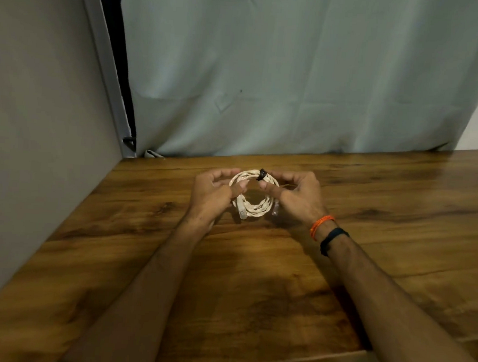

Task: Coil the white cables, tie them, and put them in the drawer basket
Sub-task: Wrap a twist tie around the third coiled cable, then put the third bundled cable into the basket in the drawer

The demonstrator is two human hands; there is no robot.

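Two hands pinch white cable coil [252, 194]: left grip [213, 193], right grip [297, 197]; black tie [261, 174] on top, above wooden table [254, 279].

The left hand [214, 192] covers the left side of the white cable [254, 205], and the right hand [298, 197] covers its right side. The fingertips behind the ring cannot be seen. The black tie [261, 174] is too small to tell how it is fastened. Both arms run off the bottom edge. The table [254, 279] is cut off at the right and the bottom.
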